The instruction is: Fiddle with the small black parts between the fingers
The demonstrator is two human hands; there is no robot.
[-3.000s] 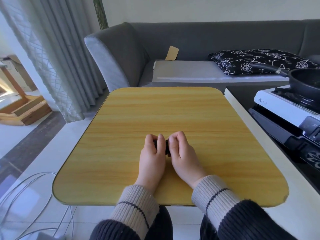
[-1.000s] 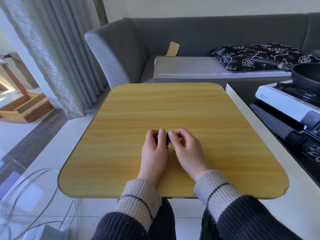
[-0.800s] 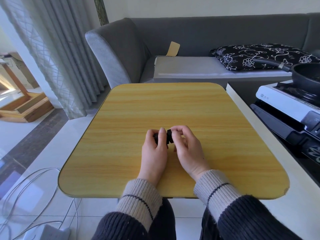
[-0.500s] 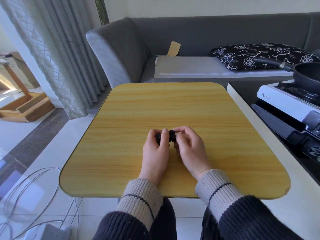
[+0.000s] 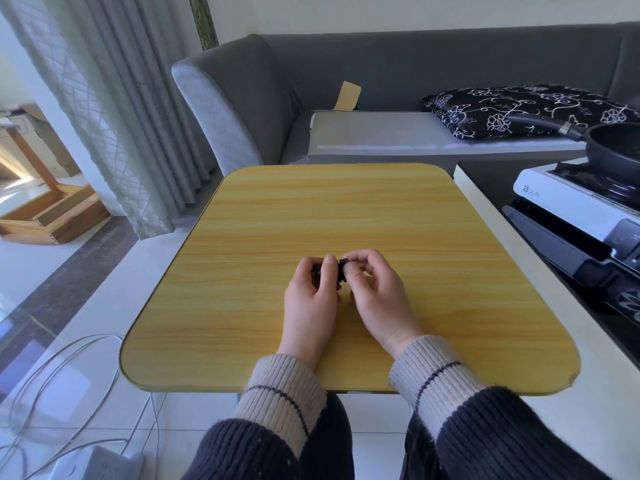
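Left hand [image 5: 310, 299] and right hand [image 5: 375, 294] meeting over middle of yellow wooden table [image 5: 242, 271], fingers curling tight, both pinching small black object [image 5: 343, 270] between fingertips; object mostly hidden, kind unclear. Grey sofa [image 5: 398, 74] standing beyond table, patterned cushion [image 5: 519, 110] lying on it. Stove with black pan [image 5: 613, 147] sitting at right. Curtain [image 5: 104, 98] hanging at left; cables [image 5: 52, 375] trailing on floor.

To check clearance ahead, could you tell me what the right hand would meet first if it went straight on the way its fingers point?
The right hand points up-left at the small black object it pinches, with the left hand just beyond; depth is unclear.
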